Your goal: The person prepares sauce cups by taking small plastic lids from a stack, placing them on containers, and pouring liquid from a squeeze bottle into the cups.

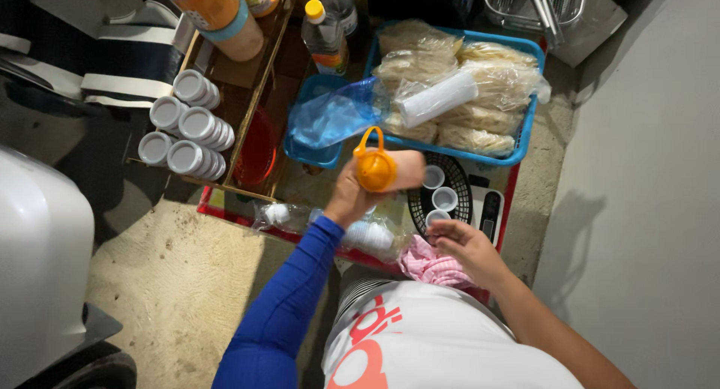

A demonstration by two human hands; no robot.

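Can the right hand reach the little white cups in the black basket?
Probably yes. The right hand is open beside the black basket, and nothing covers the white cups. The left hand holds a bottle higher up.

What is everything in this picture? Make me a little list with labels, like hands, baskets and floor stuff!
left hand: holds up a bottle with an orange cap, blue sleeve on the arm
right hand: low, its fingers touch a pink cloth
black basket: small white cups inside
blue basket: clear bags of pale noodles and a white roll
wooden crate: stacked white-lidded jars lying beside it
floor: rough, sandy-coloured
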